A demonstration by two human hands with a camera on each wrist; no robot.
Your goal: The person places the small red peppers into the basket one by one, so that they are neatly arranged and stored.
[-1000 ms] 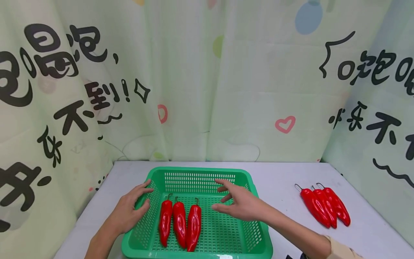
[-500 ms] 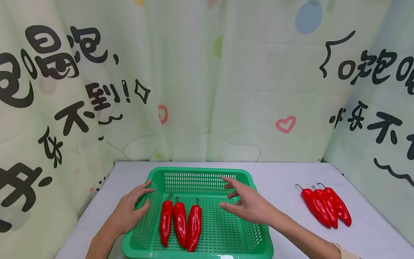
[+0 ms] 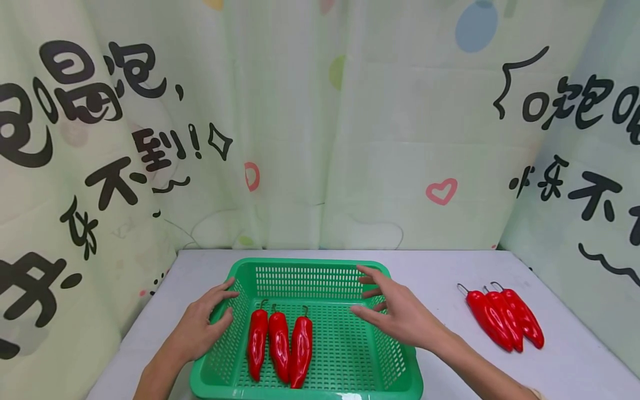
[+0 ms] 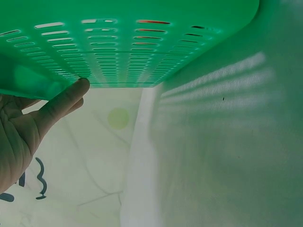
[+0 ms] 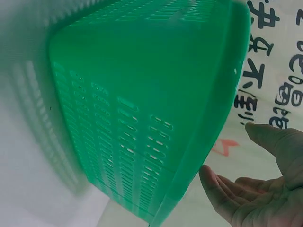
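Note:
A green plastic basket (image 3: 305, 391) with slotted walls stands on the table. Three glossy red chili peppers (image 3: 279, 347) lie side by side in its left half, stems pointing away from me. At the basket's left rim is my left hand (image 3: 202, 322), fingers loosely extended and thumb apart from them; whether it presses on the rim is unclear. My right hand (image 3: 400, 311) hovers near the right rim, holding nothing, with fingers spread. In the right wrist view, the right fingertips (image 5: 204, 172) appear close to the basket's edge.
Another group of three red chili peppers (image 3: 502, 319) lies on the white table (image 3: 450, 266), to the right of the basket. A pale green curtain (image 3: 380, 139) with dark lettering surrounds the table at the back and sides.
My right hand has drifted to the right, from over the basket's interior toward its right rim. The left hand, basket and peppers stay practically where they were.

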